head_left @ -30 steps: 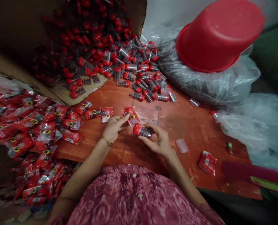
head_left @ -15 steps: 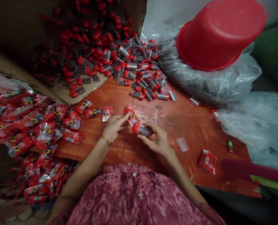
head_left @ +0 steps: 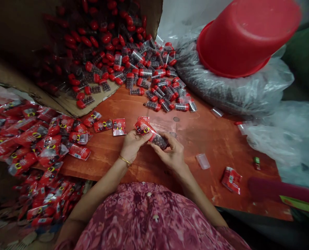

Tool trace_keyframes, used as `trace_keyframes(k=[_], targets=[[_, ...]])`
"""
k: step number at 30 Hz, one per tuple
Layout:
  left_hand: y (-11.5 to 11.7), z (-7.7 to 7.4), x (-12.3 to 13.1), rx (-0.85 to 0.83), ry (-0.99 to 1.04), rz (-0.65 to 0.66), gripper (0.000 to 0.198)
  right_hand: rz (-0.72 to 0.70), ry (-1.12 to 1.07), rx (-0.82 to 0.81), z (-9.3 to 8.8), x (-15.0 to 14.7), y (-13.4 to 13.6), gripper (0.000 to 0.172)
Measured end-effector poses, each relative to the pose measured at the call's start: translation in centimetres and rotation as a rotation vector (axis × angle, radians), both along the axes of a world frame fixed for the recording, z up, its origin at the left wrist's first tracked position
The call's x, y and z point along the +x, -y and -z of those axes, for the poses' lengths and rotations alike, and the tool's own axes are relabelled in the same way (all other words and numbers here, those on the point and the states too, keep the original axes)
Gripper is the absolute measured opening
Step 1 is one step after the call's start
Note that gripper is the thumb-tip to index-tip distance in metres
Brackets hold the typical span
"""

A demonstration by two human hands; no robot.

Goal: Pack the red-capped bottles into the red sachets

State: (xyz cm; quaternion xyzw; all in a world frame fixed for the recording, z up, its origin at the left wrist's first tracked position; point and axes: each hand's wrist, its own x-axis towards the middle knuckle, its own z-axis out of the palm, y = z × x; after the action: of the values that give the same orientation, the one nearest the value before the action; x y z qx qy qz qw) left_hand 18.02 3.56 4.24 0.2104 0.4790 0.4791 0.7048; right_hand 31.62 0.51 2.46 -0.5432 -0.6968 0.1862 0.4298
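On the reddish wooden bench (head_left: 208, 139), the left hand (head_left: 132, 144) pinches a red printed sachet (head_left: 143, 126) while the right hand (head_left: 171, 152) grips a small candy-filled tube (head_left: 159, 140), its end seemingly inside the sachet's mouth, both held just above the bench.

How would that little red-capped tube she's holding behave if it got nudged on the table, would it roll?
Probably yes: the red-capped tube looks round and smooth, so lying sideways it should roll. It seems stiff clear plastic, likely light, filled with small dark pieces. The right hand pinches it easily while the left hand works the red wrapper over it.
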Motion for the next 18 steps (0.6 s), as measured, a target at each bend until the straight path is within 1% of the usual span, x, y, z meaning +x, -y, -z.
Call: trace_keyframes(k=[3, 5, 8, 10, 12, 14, 16, 18], targets=[[0.1, 0.3, 0.6, -0.033, 0.084, -0.002, 0.042, 0.041, -0.039, 0.006, 0.1, -1.1, -0.6, 0.025], [0.0, 0.4, 0.6, -0.021, 0.109, -0.029, 0.038, 0.054, -0.115, -0.029, 0.3, -1.7, -0.8, 0.026], [-0.3, 0.5, 0.0, -0.008, 0.114, -0.076, 0.034, -0.028, -0.340, -0.183, 0.7, -2.1, -0.7, 0.037], [-0.2, 0.6, -0.4, -0.021, 0.119, -0.079, 0.033, -0.085, -0.513, -0.297, 0.8, -2.0, -0.4, 0.037], [0.1, 0.7, -0.3, -0.021, 0.132, -0.027, 0.034, -0.083, -0.633, -0.356, 0.8, -1.8, -0.2, 0.029], [0.5, 0.8, 0.1, -0.003, 0.165, 0.061, 0.037, -0.049, -0.686, -0.368, 0.9, -1.7, -0.4, 0.024], [0.6, 0.9, 0.2, 0.023, 0.192, 0.111, 0.040, -0.036, -0.690, -0.367, 1.0, -1.8, -1.0, 0.026], [0.6, 0.9, -0.5, 0.067, 0.152, 0.107, 0.041, -0.056, -0.652, -0.351, 1.2, -1.9, -1.6, 0.030]])
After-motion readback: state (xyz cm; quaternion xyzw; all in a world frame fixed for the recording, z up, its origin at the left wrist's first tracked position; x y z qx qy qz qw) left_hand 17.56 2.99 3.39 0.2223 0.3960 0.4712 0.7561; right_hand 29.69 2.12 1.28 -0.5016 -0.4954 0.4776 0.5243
